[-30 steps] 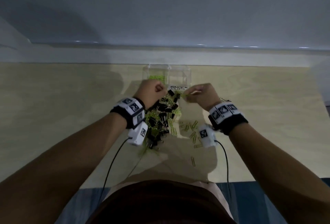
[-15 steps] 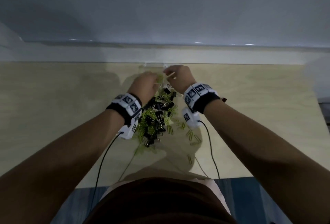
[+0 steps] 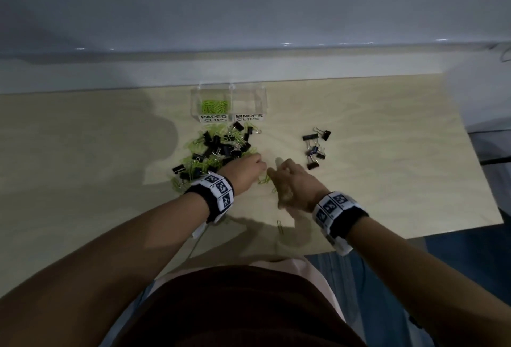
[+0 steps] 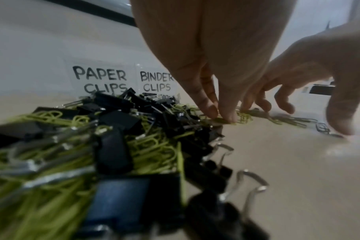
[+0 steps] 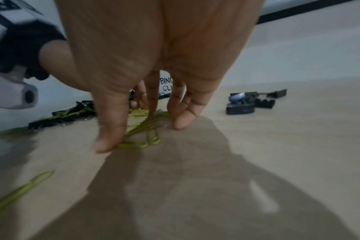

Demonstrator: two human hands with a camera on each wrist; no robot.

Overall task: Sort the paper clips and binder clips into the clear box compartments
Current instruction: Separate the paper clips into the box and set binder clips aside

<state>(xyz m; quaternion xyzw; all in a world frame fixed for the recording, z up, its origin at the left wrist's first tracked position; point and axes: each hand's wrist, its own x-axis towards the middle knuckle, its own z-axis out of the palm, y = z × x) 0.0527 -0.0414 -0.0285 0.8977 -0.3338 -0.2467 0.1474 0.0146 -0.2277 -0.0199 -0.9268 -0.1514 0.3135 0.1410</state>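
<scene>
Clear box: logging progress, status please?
Left hand pinching green paper clips; right hand open, fingertips down. Clear box binder side looks empty.

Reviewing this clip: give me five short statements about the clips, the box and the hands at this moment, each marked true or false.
1. The PAPER CLIPS compartment holds green paper clips. True.
2. The BINDER CLIPS compartment is full of binder clips. False: none show inside it.
3. A small group of binder clips lies apart, right of the mixed pile. True.
4. The left hand is lifting a binder clip. False: its fingertips pinch at green paper clips on the table.
5. The right hand reaches down to green paper clips on the table. True.
</scene>
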